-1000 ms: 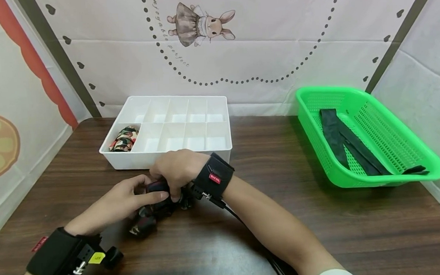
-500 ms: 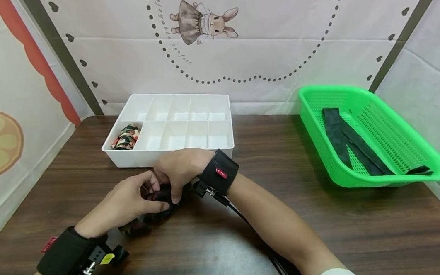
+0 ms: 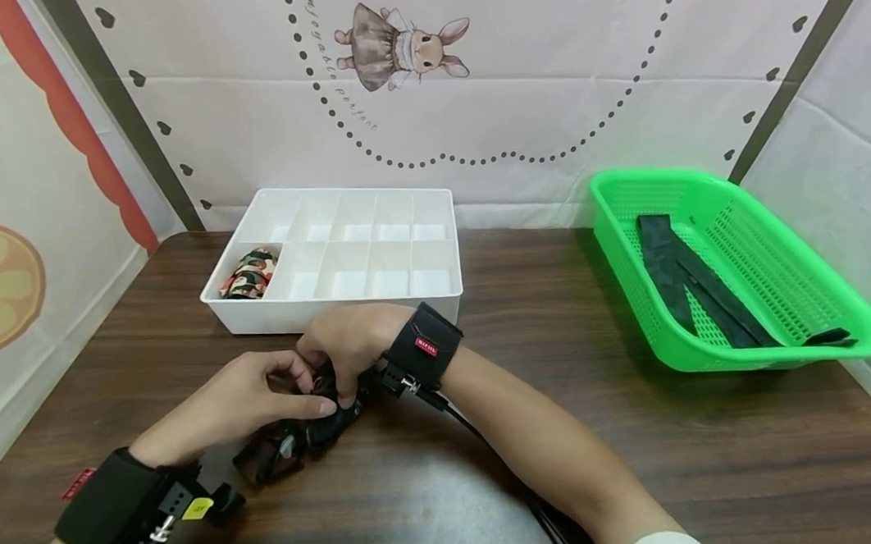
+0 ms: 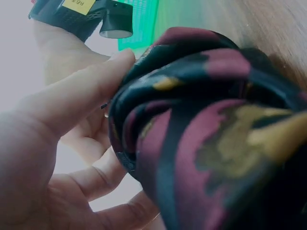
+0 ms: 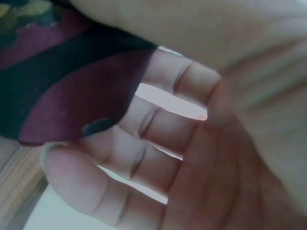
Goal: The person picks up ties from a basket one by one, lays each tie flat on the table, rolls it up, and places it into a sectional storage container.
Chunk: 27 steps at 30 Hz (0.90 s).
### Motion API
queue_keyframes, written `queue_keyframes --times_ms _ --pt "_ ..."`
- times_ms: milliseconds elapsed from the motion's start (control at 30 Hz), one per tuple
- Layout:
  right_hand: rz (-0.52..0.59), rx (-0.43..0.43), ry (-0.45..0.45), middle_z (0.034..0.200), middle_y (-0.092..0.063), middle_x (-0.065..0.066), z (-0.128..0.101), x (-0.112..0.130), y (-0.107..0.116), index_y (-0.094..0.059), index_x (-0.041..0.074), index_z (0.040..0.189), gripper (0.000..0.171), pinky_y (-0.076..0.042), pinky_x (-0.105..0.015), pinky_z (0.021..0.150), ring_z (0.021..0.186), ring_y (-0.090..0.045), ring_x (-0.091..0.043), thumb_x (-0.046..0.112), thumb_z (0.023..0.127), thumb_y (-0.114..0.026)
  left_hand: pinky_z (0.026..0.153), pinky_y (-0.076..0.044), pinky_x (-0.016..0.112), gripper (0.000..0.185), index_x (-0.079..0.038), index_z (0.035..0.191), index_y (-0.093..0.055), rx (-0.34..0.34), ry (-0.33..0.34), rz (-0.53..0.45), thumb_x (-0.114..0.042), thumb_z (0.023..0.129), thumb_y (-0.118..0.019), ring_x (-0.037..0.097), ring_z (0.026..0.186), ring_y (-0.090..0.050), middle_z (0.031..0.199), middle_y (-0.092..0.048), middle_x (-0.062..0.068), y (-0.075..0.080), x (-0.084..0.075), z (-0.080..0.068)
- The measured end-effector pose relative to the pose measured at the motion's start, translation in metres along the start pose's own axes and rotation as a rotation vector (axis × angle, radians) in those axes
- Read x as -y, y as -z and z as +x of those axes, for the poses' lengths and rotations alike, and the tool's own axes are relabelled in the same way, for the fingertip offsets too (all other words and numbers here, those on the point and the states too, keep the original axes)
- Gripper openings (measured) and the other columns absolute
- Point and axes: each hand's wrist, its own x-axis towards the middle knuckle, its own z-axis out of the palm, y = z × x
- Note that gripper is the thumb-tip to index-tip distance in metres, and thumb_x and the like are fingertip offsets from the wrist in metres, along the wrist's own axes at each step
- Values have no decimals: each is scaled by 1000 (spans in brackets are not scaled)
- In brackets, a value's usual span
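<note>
Near the table's middle left, both hands work on a silky patterned scarf, bunched into rolled folds. In the left wrist view the scarf shows dark green, burgundy and gold. My left hand pinches its upper part, thumb on the near side. My right hand holds it from above, fingers curled down beyond it and thumb in front. The right wrist view shows a smooth end of the cloth against the fingers. The loose part trails on the table toward the left wrist; the gripped folds are partly hidden by fingers.
Just behind the hands stands a white divided box, with a rolled patterned cloth in its front left compartment. A green basket at the right holds black cloth strips. Cables run from both wrist cameras across the wooden table.
Both hands stay on the scarf with small finger shifts. Its trailing part has turned and spread out more beneath the left hand. The box and basket have not moved.
</note>
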Motion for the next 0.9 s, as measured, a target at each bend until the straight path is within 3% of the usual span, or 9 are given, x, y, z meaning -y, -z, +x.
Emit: queue_keyframes --times_ms 400,733,900 --pt "39 -47 91 90 -70 10 -3 -5 2 -73 16 103 36 -45 -19 74 86 -56 -8 4 77 -95 57 -43 29 38 -5 103 -60 35 9 -135 -27 89 -88 16 68 -52 82 -59 2 0 4 -1" --pt "2 -57 30 85 -60 6 -2 -6 3 -71 12 97 31 -43 -23 69 82 -51 -11 9 78 -95 52 -41 28 37 -5 100 -59 -1 -7 -153 -23 87 -89 12 56 -47 82 -58 4 -1 8 3" --pt "-21 -86 -20 97 -62 4 -6 -3 7 -69 11 107 34 -44 -24 75 89 -54 -13 17 84 -93 52 -44 29 35 -5 100 -59 -55 -17 -163 -19 87 -88 13 57 -48 86 -59 6 1 8 0"
